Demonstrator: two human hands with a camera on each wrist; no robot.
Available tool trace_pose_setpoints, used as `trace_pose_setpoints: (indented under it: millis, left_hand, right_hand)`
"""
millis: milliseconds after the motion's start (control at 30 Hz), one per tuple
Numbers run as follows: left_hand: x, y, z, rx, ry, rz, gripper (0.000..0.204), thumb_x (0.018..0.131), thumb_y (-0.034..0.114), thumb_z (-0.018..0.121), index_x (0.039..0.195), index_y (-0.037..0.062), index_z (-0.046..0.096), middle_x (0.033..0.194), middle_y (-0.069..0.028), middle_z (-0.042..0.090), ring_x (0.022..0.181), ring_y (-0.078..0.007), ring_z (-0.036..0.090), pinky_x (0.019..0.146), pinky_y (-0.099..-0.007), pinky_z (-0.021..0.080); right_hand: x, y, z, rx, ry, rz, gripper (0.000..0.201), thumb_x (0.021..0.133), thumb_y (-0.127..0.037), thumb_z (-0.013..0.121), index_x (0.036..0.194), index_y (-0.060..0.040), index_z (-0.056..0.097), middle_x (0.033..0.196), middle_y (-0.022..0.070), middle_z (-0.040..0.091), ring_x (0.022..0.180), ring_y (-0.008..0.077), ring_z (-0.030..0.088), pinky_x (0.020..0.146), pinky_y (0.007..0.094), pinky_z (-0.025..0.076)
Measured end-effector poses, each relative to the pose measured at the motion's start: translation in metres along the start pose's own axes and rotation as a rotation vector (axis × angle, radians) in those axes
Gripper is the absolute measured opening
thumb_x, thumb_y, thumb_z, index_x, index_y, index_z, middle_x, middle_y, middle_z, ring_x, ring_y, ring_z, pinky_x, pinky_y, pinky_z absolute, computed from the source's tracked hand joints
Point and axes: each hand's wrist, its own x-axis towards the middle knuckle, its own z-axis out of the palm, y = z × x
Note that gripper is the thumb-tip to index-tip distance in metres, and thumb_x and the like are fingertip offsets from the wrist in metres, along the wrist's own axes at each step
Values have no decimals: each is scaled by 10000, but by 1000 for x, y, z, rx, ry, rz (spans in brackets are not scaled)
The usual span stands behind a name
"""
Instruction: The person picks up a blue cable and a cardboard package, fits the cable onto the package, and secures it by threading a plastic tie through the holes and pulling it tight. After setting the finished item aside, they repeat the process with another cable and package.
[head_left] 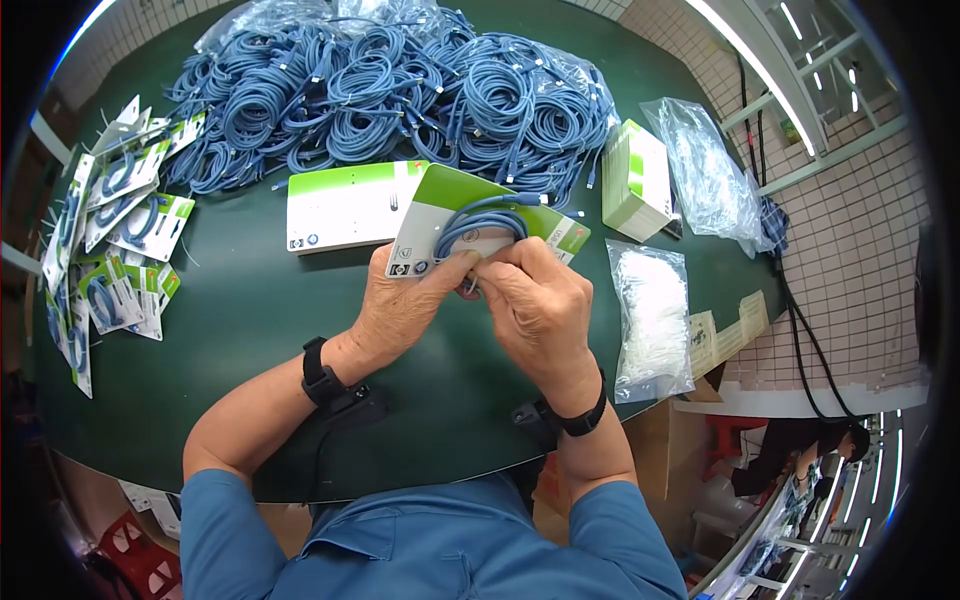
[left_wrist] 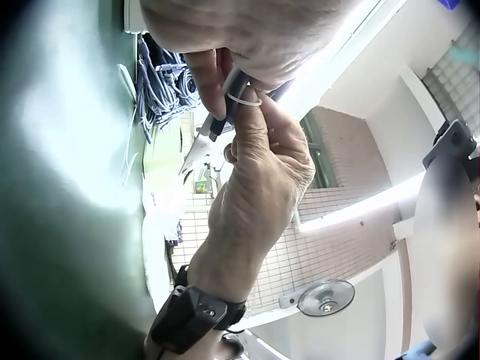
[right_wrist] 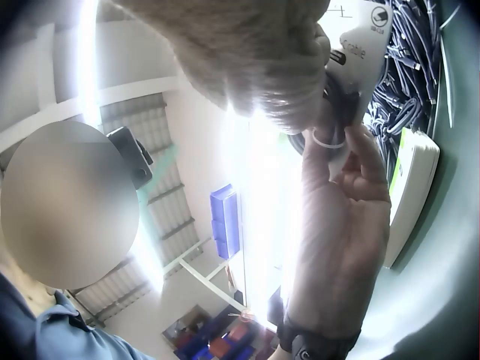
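A green-and-white packaging card [head_left: 415,225] with a coiled blue cable [head_left: 485,225] against it is held up over the table, between both hands. My left hand [head_left: 405,305] grips the card's lower edge, with its thumb at the coil. My right hand [head_left: 540,305] pinches a thin white cable tie at the lower side of the coil. That cable tie [left_wrist: 244,99] shows as a small loop around the cable in the left wrist view. In the right wrist view, the loop of the tie [right_wrist: 328,144] lies between the fingertips of both hands.
Behind lies a big heap of coiled blue cables [head_left: 380,95]. Card stacks [head_left: 340,215] [head_left: 640,180] stand before it and to the right. Carded cables [head_left: 120,220] pile up at left. A bag of white ties [head_left: 650,310] and clear plastic bags [head_left: 705,170] lie at right.
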Motion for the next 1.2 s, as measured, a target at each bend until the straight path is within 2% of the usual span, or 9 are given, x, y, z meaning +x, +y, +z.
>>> trace_pose_setpoints:
  millis: [200,367,467,567,600,667,800,1100,1200]
  left_hand:
    - [7,2,-7,81,-16,-11,213,994,98,706,1163,-31,689,1002,-83,735,801,-128,698,665,-276,608]
    - [11,14,-6,64,-17,13,220,1002,106,695,1177,-26,682,1024,-93,733,833,-142,714,666,-297,624]
    - [9,21,-1,2,-23,20,253,1005,98,687,1226,-21,655,1056,-108,730,879,-170,731,673,-324,643]
    - [4,27,7,-40,-36,-6,277,1004,91,682,1254,-20,634,1080,-118,727,904,-191,736,683,-338,653]
    - [3,28,9,-64,-39,-15,290,1004,87,680,1268,-19,624,1092,-122,725,917,-201,739,687,-345,657]
    - [0,28,12,-51,-56,-31,296,1004,85,678,1275,-19,617,1101,-125,724,920,-207,739,688,-347,658]
    - [-3,27,12,-41,-87,-53,309,1002,81,676,1284,-24,604,1116,-130,720,923,-218,739,689,-351,659]
    - [-3,23,12,-18,-118,-48,319,997,74,678,1285,-35,596,1108,-130,719,913,-214,737,678,-343,656]
    - [-3,20,12,-22,-113,-63,334,993,67,679,1298,-34,588,1112,-129,716,908,-211,736,663,-335,651]
  right_hand:
    - [-1,13,9,176,52,57,160,803,63,792,918,-42,755,846,83,687,670,204,660,579,303,523]
    - [-2,39,-12,137,442,-7,117,901,59,736,1004,5,722,922,88,721,731,121,664,623,255,525]
    - [-9,62,-15,350,565,376,114,959,-2,703,1073,7,700,969,79,723,754,138,673,655,251,539]
    - [-19,102,-3,999,439,751,150,1001,-59,662,1129,8,701,1043,73,739,766,149,699,681,281,564]
    - [-26,98,0,1006,455,761,150,1001,-59,662,1129,8,701,1043,73,739,766,149,699,681,281,564]
    - [-33,77,7,1582,84,787,267,1028,-116,632,1266,5,653,1185,104,732,930,198,745,808,315,611]
    - [-43,72,34,1961,-88,825,391,1020,-176,659,1371,-13,599,1297,123,702,1084,242,733,908,346,619]
    - [-52,76,36,2129,-94,735,398,1019,-210,663,1364,-18,612,1298,134,701,1093,241,728,878,353,629]
    - [-51,74,32,2156,-193,383,411,1047,-250,623,1383,-15,596,1295,142,702,1079,247,734,845,347,638]
